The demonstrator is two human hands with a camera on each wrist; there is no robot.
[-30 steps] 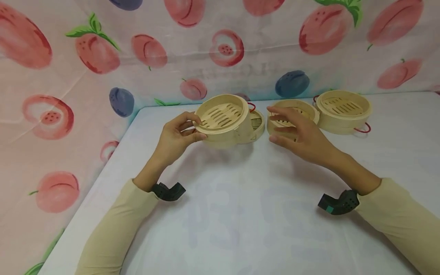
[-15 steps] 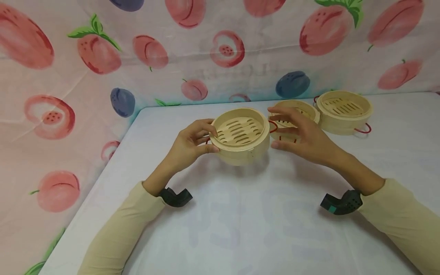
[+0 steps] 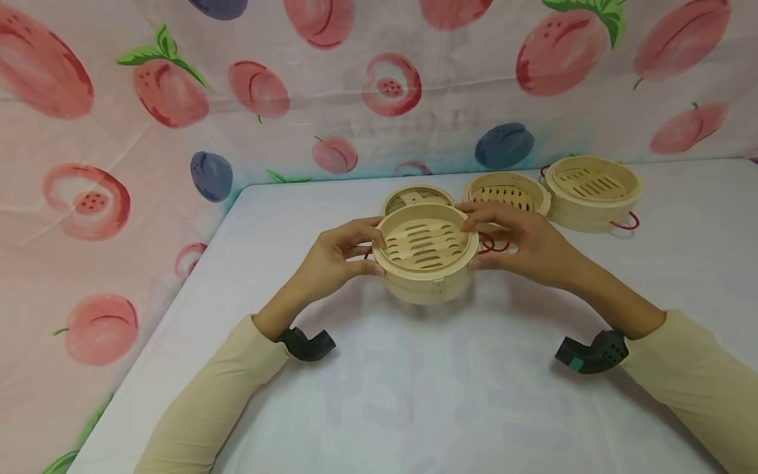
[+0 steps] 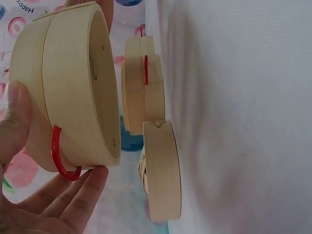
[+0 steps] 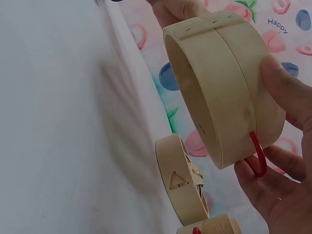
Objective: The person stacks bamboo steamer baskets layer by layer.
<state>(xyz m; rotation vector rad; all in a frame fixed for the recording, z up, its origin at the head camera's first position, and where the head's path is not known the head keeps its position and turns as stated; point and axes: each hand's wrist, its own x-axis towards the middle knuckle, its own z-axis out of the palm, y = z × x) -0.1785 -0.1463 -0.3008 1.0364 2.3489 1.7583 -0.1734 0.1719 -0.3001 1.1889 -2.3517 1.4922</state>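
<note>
A round bamboo steamer basket (image 3: 425,247) with a slatted bottom and red side handles is held above the table between both hands. My left hand (image 3: 346,253) grips its left rim, thumb on the near side. On the opposite rim, my right hand (image 3: 518,240) pinches with thumb and fingers. The left wrist view shows the basket's red handle (image 4: 61,156) beside the left fingers, and the basket is tilted off the table. Just behind it lies the bamboo steamer lid (image 3: 417,195), partly covered by the basket.
A second steamer basket (image 3: 509,187) stands behind my right hand, partly hidden by it. Touching it on the right is a third basket (image 3: 594,191) with red handles. The white table (image 3: 414,395) meets a fruit-printed cloth (image 3: 385,131) at the back.
My left hand has carried the basket right and toward me, uncovering the lid behind. My right hand, earlier apart from the basket, now holds its right rim.
</note>
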